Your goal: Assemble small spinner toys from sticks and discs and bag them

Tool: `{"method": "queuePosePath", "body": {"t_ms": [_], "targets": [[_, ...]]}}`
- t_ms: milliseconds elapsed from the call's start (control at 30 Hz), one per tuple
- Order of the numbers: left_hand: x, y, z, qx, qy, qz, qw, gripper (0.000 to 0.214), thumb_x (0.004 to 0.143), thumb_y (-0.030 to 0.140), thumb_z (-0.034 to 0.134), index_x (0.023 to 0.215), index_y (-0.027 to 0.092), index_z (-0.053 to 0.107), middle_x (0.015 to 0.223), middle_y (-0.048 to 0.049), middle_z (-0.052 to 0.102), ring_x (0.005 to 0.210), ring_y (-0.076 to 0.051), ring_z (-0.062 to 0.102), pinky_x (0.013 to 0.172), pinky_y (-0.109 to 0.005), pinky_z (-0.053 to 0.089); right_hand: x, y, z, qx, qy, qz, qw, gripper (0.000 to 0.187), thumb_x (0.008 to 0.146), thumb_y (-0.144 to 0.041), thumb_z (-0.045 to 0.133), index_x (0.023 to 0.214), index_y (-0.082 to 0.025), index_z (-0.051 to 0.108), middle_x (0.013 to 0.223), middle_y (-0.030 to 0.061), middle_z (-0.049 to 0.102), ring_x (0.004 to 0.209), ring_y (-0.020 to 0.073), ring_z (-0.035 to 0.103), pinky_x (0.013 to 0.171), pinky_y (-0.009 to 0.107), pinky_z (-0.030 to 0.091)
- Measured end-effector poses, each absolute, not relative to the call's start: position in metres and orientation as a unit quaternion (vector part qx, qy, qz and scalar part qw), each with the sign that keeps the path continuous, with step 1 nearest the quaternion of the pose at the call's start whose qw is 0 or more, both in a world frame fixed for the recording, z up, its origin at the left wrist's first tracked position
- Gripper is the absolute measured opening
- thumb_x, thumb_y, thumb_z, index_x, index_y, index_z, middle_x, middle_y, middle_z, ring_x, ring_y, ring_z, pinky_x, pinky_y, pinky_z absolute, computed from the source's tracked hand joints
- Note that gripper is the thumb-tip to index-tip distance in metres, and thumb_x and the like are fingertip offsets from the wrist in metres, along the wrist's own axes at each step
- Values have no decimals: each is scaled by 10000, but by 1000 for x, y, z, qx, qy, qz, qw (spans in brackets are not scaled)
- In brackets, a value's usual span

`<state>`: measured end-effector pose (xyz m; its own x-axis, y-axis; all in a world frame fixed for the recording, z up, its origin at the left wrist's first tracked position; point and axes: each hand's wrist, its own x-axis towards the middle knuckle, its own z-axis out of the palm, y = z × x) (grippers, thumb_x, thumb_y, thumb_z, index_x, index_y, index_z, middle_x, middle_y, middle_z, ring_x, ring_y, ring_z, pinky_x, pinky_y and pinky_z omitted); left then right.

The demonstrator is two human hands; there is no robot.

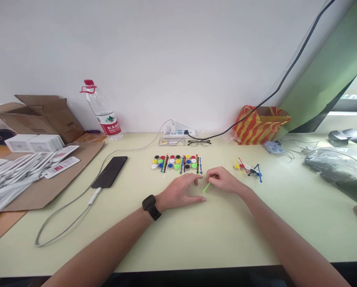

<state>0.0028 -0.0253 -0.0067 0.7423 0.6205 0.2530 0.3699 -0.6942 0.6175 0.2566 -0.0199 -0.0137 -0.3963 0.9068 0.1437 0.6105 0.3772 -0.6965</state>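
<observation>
My right hand (223,180) is closed in a pinch on a thin green plastic arrow (208,186), whose lower end points down and left toward the table. My fingers hide the arrow's upper part. Just left of it, my left hand (182,192) is open, thumb and forefinger spread, the forefinger close to the right fingertips. Beyond the hands lie rows of small round coloured discs (177,161), with several coloured plastic arrows (197,163) among them. To the right are a few disc-and-arrow pieces: yellow (237,166), red-and-white (244,166) and blue-and-black (257,172).
A power strip (178,132), a clear case (171,142) and glasses (199,142) lie near the wall. On the left are a charging phone (110,172), a water bottle (105,113) and cardboard (46,183). A striped bag (253,129) stands back right, beside plastic-wrapped items (328,165).
</observation>
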Motion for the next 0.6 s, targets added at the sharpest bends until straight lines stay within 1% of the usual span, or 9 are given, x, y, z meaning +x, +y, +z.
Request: {"method": "queuePosePath", "body": {"t_ms": [67, 133, 167, 233, 300, 367, 500, 567, 600], "targets": [[3, -25, -6, 890, 282, 225, 278, 623, 869, 575, 725, 1385, 270, 557, 1154, -67, 666, 1052, -257, 643, 887, -376, 511, 259, -21, -8, -471, -770, 311, 296, 157, 810, -220, 500, 767, -193, 648, 678, -19, 561, 601, 132, 465, 561, 249, 362], [3, -25, -7, 889, 286, 224, 278, 600, 886, 553, 713, 1387, 264, 553, 1155, -68, 665, 1036, -252, 644, 884, -375, 511, 263, -22, -5, -495, -754, 289, 321, 163, 858, -286, 550, 881, -197, 685, 704, -19, 577, 601, 135, 480, 577, 258, 394], [3, -25, -8, 889, 288, 224, 276, 585, 891, 535, 712, 1383, 260, 555, 1152, -67, 666, 1024, -249, 643, 879, -372, 510, 266, -22, -4, -507, -752, 273, 321, 179, 867, -327, 589, 936, -205, 700, 744, -9, 611, 628, 146, 513, 607, 271, 429], [3, -24, -10, 890, 291, 226, 270, 538, 901, 485, 710, 1365, 254, 565, 1151, -67, 666, 1001, -242, 639, 861, -364, 508, 268, -23, -6, -517, -758, 255, 305, 222, 856, -377, 660, 1007, -227, 724, 888, 27, 699, 758, 191, 611, 723, 317, 506], [3, -23, -14, 888, 296, 232, 265, 474, 921, 416, 686, 1348, 245, 572, 1150, -69, 667, 977, -232, 631, 836, -350, 502, 267, -23, -11, -515, -765, 256, 289, 224, 846, -380, 692, 1014, -239, 737, 1011, 53, 744, 902, 237, 666, 851, 367, 534], [3, -21, -17, 880, 306, 246, 266, 398, 947, 345, 636, 1325, 231, 586, 1126, -72, 669, 942, -218, 619, 803, -334, 492, 264, -22, -16, -513, -764, 269, 283, 207, 850, -383, 695, 988, -235, 742, 1002, 55, 762, 934, 249, 686, 906, 390, 539], [5, -17, -21, 842, 349, 282, 300, 274, 960, 289, 572, 1199, 186, 659, 935, -52, 659, 786, -179, 580, 698, -299, 459, 255, -23, -18, -505, -758, 282, 303, 222, 838, -393, 714, 971, -218, 747, 968, 38, 767, 890, 230, 693, 903, 387, 554], [7, -15, -19, 821, 360, 288, 337, 249, 979, 316, 549, 1128, 176, 691, 840, -31, 641, 706, -158, 546, 642, -282, 429, 249, -28, -15, -492, -761, 289, 308, 200, 837, -370, 711, 961, -218, 750, 931, 23, 762, 838, 209, 683, 866, 372, 560], [7, -15, -17, 810, 358, 291, 361, 259, 994, 340, 533, 1100, 175, 703, 825, -27, 641, 693, -152, 539, 631, -276, 420, 244, -31, -13, -482, -765, 295, 308, 182, 840, -351, 706, 960, -223, 753, 917, 16, 761, 823, 201, 679, 851, 363, 560]]}}
